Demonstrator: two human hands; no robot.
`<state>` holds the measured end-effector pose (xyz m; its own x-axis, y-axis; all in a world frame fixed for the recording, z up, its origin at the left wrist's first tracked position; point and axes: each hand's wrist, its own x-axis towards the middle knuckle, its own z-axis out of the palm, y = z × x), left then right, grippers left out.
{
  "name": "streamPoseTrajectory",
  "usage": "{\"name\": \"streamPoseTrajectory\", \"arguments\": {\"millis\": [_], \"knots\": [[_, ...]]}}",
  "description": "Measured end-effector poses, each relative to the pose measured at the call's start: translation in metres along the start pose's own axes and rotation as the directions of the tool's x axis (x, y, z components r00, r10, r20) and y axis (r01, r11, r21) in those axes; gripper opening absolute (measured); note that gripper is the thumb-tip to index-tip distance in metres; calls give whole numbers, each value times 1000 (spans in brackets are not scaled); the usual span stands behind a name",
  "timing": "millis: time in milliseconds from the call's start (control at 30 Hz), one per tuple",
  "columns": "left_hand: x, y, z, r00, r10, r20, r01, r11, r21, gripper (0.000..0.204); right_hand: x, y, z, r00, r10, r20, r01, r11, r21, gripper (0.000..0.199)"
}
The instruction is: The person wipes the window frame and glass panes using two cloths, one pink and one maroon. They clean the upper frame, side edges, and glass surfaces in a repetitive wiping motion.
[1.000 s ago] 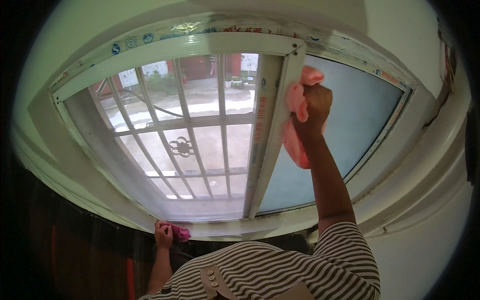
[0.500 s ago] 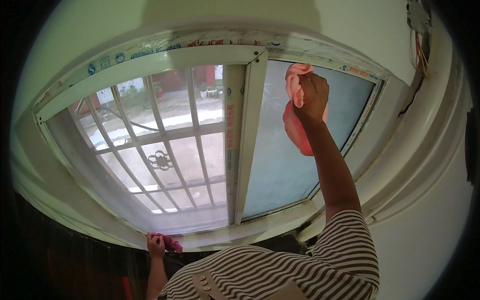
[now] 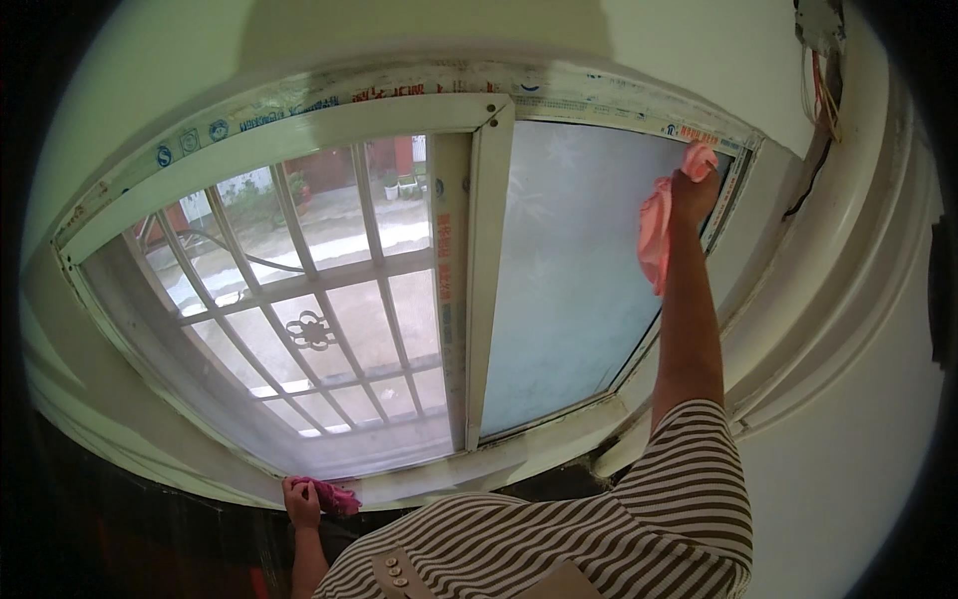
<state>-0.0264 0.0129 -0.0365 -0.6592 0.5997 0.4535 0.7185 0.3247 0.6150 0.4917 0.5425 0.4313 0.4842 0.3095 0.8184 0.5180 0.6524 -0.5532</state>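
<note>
My right hand is raised to the upper right corner of the frosted window pane. Its fingers are closed on a pink cloth, bunched at the top and hanging down against the glass. Low on the left, my left hand rests at the sill's edge, closed on a crumpled magenta cloth.
Left of the frosted pane is a clear sliding pane in a white frame, with barred grille behind it and a yard beyond. Loose wires hang from a wall box at the upper right. A white sill runs below the window.
My right hand has moved right with the pink cloth, from the upper middle of the frosted pane to its right edge. My left hand stays at the sill with the magenta cloth.
</note>
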Motion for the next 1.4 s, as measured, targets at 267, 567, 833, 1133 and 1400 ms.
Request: {"name": "streamPoseTrajectory", "arguments": {"millis": [267,567,833,1133,1400], "knots": [[1,8,-7,999,31,36,-29,998,-55,13,29,60,-3,987,31,160,-64,977,204,28],[0,3,-17,996,6,88,-4,1000,-20,14,-59,-18,20,984,-139,-114,173,904,391,42],[4,-3,-16,998,2,66,0,1000,-20,14,-193,-123,32,900,-420,114,377,883,279,43],[4,-5,-18,999,-1,48,1,1000,-3,14,-186,-116,25,591,-792,153,785,608,116,28],[-2,5,-19,999,26,46,-27,1000,6,15,-190,-124,12,664,-722,192,653,686,320,26]]}}
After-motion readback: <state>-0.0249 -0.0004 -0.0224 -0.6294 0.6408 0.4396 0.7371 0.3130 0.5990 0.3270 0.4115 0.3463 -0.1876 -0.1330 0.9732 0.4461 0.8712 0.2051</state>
